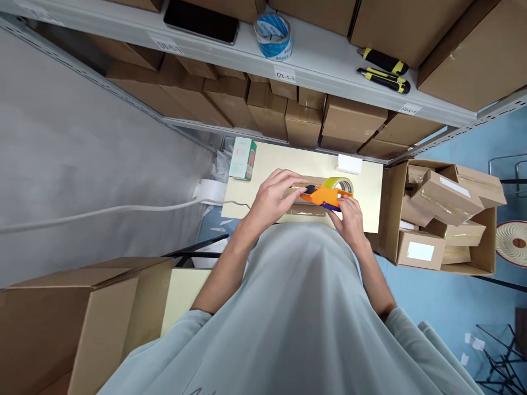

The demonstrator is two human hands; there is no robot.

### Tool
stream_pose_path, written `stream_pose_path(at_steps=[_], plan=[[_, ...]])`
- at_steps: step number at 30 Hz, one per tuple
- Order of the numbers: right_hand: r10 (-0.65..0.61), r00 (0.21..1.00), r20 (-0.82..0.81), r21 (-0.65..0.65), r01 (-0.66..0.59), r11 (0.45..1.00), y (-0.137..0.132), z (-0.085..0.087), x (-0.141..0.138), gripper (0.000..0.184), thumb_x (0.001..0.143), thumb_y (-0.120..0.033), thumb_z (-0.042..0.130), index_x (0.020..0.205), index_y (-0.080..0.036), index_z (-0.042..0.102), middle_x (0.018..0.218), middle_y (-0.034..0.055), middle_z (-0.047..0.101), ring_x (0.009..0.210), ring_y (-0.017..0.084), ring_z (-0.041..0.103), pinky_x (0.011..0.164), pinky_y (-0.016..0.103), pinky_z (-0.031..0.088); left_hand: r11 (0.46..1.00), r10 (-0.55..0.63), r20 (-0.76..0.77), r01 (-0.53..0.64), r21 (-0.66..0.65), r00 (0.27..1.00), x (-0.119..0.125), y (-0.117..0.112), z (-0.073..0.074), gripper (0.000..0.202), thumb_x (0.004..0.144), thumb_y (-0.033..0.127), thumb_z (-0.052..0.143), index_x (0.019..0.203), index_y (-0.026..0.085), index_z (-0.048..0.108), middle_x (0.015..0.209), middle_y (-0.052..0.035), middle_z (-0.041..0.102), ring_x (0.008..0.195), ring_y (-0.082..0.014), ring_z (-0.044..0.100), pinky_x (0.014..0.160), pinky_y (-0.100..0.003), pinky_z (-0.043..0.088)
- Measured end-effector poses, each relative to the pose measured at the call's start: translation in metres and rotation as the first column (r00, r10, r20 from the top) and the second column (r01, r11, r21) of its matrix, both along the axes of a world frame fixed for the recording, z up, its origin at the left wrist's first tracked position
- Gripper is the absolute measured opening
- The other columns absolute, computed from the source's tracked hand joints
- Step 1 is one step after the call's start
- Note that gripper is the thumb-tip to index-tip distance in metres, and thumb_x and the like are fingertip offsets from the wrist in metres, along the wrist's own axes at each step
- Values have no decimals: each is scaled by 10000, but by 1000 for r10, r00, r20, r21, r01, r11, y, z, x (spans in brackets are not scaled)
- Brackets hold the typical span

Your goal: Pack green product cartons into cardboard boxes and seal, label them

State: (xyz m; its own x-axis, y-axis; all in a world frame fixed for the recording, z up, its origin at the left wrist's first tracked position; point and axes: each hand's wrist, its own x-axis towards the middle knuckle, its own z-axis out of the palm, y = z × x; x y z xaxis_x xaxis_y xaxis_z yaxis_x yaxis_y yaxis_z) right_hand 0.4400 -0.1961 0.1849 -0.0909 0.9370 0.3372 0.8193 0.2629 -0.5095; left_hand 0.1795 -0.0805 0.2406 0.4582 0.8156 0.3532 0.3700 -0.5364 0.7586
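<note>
My right hand [351, 219] grips an orange tape dispenser [328, 196] by its right end. A yellow roll of tape [343, 184] is mounted on it. My left hand [276, 196] is at the dispenser's dark front end, with fingers stretched out and a gap between thumb and index finger. Whether it touches the tape's loose end I cannot tell. Beneath both hands lies a flat cardboard box [307, 210] with shiny tape along it, on the cream table [247, 192]. The dispenser and my left fingers cover part of this box.
A green-and-white box [242, 159] and a small white box [349, 164] stand on the table. At right, a large carton [389, 214] holds several packed boxes. The shelf above bears blue tape [273, 37], a phone [201, 21] and two cutters [385, 79]. A cable [164, 208] runs in from the left.
</note>
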Motion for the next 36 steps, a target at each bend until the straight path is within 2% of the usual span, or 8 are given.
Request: stream_pose_path(at_steps=[5,9,14,17,21,27,30,36], plan=[[21,999,24,-14,-20,1000,-4,7,5,281,1122,-464,629,1284,-245,701,1118,134,797,1109,354,750,1115,623,590,1000,-12,-20,13,8,1000,-2,-7,5,222,1123,424,625,1071,275,782,1031,-47,792,1015,-238,741,964,-435,627],[34,997,67,32,-37,999,-6,14,6,290,1127,-466,619,1296,-245,701,1116,132,801,1103,348,754,1110,606,600,999,-2,0,2,47,1000,-3,-13,9,207,1136,387,602,1062,258,746,1029,-51,775,1002,-224,736,939,-410,619],[44,991,130,57,-51,997,-8,25,7,283,1132,-448,615,1291,-229,698,1100,131,811,1080,341,763,1064,590,621,1000,11,62,-10,-18,998,-5,-17,16,216,1112,391,658,1253,243,727,1148,-77,792,1031,-216,738,891,-365,623],[67,989,135,77,-78,994,-8,32,5,264,1130,-428,625,1288,-229,698,1107,132,813,1073,336,767,1067,578,621,1000,-15,67,17,-15,998,-6,-18,20,248,1118,367,646,1315,249,740,1218,-87,810,1083,-227,745,967,-395,617],[97,986,134,51,-104,993,-6,39,3,265,1126,-433,637,1288,-237,709,1118,128,819,1054,327,774,1090,574,615,1000,-25,53,24,16,998,-6,-16,21,230,1126,360,623,1238,248,789,1157,-87,834,1073,-242,749,1006,-440,596],[143,986,90,38,-147,988,-2,43,-1,243,1125,-425,650,1236,-220,719,1102,129,823,1025,310,772,1097,550,607,999,-28,70,29,-19,997,-9,-16,19,248,1122,407,638,1224,247,798,1118,-84,844,1025,-237,742,985,-430,582],[148,985,95,46,-152,987,-2,44,-2,249,1124,-439,654,1222,-219,717,1071,126,819,1009,310,775,1075,543,619,999,-25,64,27,-33,998,-12,-15,19,230,1115,419,653,1151,244,799,1081,-74,837,1012,-233,736,982,-419,575],[143,985,97,-60,-138,989,-3,44,1,288,1092,-499,700,1194,-230,727,1065,130,810,1062,342,761,1063,571,608,996,-17,33,20,-92,999,-14,-18,20,221,1121,405,634,1044,243,763,1031,-65,800,1011,-233,714,979,-409,573]])
